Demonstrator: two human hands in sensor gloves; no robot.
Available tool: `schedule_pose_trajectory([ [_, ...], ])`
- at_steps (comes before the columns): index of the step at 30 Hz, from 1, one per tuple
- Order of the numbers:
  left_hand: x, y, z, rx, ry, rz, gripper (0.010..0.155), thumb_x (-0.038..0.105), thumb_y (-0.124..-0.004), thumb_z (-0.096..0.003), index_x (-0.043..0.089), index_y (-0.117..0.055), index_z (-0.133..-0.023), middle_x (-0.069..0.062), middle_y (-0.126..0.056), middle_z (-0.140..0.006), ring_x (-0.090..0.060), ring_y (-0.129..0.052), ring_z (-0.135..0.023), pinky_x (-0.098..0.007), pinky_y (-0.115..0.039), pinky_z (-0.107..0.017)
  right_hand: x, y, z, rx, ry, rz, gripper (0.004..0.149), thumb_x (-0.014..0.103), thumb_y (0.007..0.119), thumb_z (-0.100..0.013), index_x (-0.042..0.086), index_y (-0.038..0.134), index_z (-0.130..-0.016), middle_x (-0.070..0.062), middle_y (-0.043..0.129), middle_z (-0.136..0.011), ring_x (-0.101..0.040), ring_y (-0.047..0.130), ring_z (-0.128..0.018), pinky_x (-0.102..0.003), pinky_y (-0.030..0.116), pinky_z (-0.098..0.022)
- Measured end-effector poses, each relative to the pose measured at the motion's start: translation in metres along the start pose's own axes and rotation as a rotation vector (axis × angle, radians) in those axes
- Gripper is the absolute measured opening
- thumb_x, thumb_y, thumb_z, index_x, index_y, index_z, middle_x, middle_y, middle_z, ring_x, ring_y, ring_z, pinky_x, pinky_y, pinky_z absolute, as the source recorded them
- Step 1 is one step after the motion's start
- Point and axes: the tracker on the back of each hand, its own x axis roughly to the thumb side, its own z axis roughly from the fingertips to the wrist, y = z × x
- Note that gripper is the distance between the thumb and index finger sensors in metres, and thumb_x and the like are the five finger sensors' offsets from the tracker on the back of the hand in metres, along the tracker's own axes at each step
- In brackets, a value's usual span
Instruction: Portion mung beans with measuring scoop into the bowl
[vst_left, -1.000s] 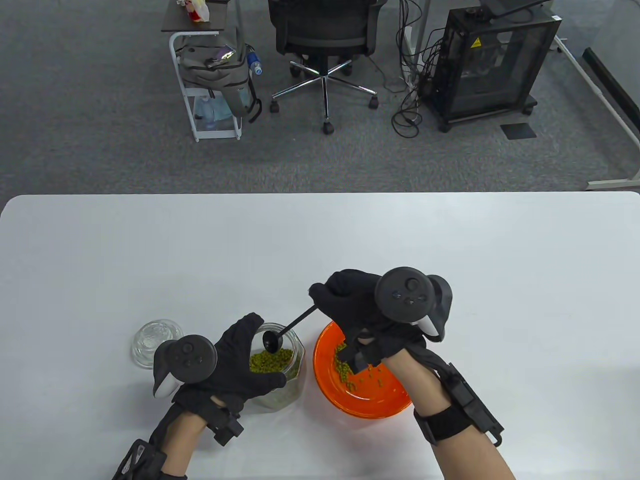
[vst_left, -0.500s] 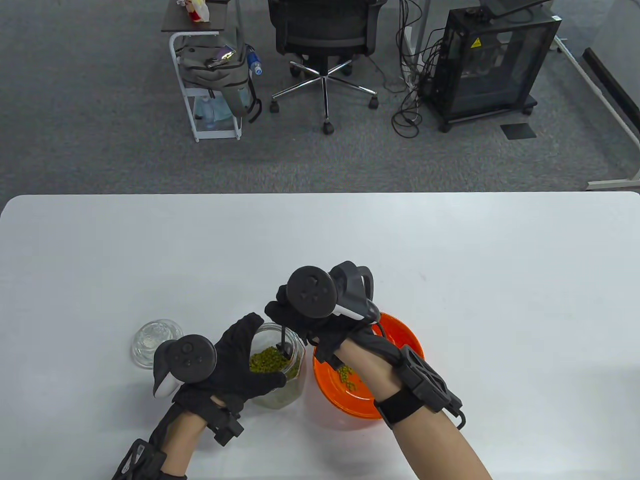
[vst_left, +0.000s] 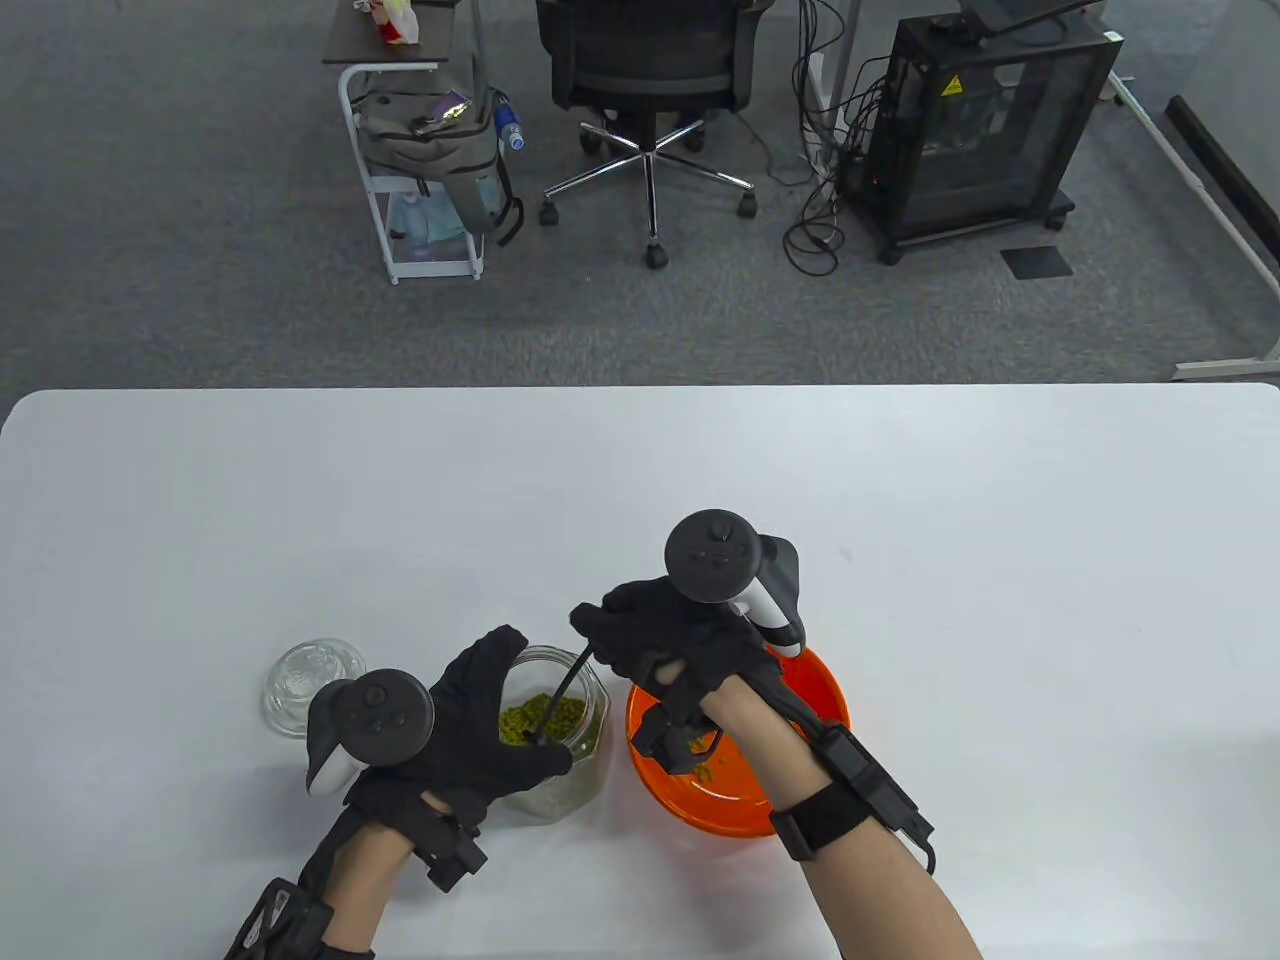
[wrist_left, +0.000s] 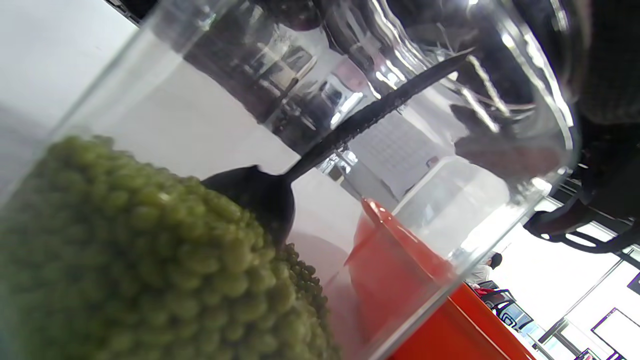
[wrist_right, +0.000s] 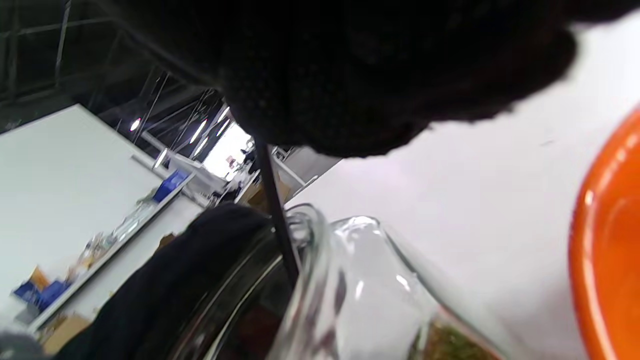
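Observation:
My left hand (vst_left: 480, 715) wraps around a clear glass jar (vst_left: 572, 762) of green mung beans (vst_left: 542, 715) near the table's front. My right hand (vst_left: 668, 645) pinches the thin black handle of the measuring scoop (vst_left: 560, 695), which slants down into the jar. Seen through the glass in the left wrist view, the scoop (wrist_left: 260, 192) has its bowl dug into the mung beans (wrist_left: 140, 260). The orange bowl (vst_left: 812, 700) stands right of the jar with some beans in it, partly under my right forearm. In the right wrist view the scoop handle (wrist_right: 275, 210) passes the jar rim (wrist_right: 320, 250).
A clear glass lid (vst_left: 300, 675) lies on the white table (vst_left: 640, 480) just left of my left hand. Beyond the table's far edge are an office chair (vst_left: 650, 80), a cart with a bag (vst_left: 425, 140) and a black cabinet (vst_left: 985, 120).
My right hand swung left from above the orange bowl to the jar. The scoop went from hovering over the jar mouth down into the beans. The left hand stayed on the jar.

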Motion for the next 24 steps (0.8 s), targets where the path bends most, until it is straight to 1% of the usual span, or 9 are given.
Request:
schedule_pose_trajectory([
  [6, 0.0, 0.0, 0.0, -0.001, 0.001, -0.003, 0.124, 0.083, -0.089, -0.0381, 0.003, -0.027, -0.11, -0.028, -0.04, -0.116, -0.059, -0.056, -0.105, -0.074, -0.054, -0.072, -0.024, -0.008, 0.009, -0.038, 0.073, -0.167, 0.042, 0.044, 0.081, -0.048, 0.007, 0.1, -0.055, -0.014, 0.104, -0.042, -0.023, 0.1, -0.016, -0.035, 0.087, -0.012],
  [10, 0.0, 0.0, 0.0, 0.002, 0.0, -0.001, 0.124, 0.083, -0.089, -0.0381, 0.002, -0.027, -0.11, -0.028, -0.04, -0.116, -0.059, -0.056, -0.106, -0.074, -0.054, -0.072, -0.039, -0.016, 0.019, -0.098, 0.14, -0.255, 0.042, 0.044, 0.08, -0.049, 0.007, 0.1, -0.054, -0.013, 0.103, -0.041, -0.022, 0.1, -0.015, -0.034, 0.087, -0.012],
  [14, 0.0, 0.0, 0.0, 0.001, 0.0, -0.001, 0.124, 0.083, -0.089, -0.0381, 0.002, -0.027, -0.11, -0.028, -0.04, -0.116, -0.059, -0.056, -0.106, -0.074, -0.055, -0.072, -0.049, -0.023, 0.026, -0.137, 0.16, -0.282, 0.042, 0.044, 0.08, -0.049, 0.007, 0.099, -0.054, -0.013, 0.103, -0.041, -0.022, 0.1, -0.015, -0.034, 0.087, -0.012],
  [24, -0.001, 0.0, 0.001, -0.001, 0.0, 0.003, 0.124, 0.083, -0.089, -0.038, 0.002, -0.027, -0.11, -0.028, -0.04, -0.116, -0.059, -0.056, -0.106, -0.074, -0.055, -0.072, -0.071, -0.039, 0.04, -0.162, 0.154, -0.397, 0.042, 0.044, 0.079, -0.049, 0.008, 0.098, -0.056, -0.013, 0.102, -0.043, -0.022, 0.099, -0.017, -0.034, 0.087, -0.013],
])
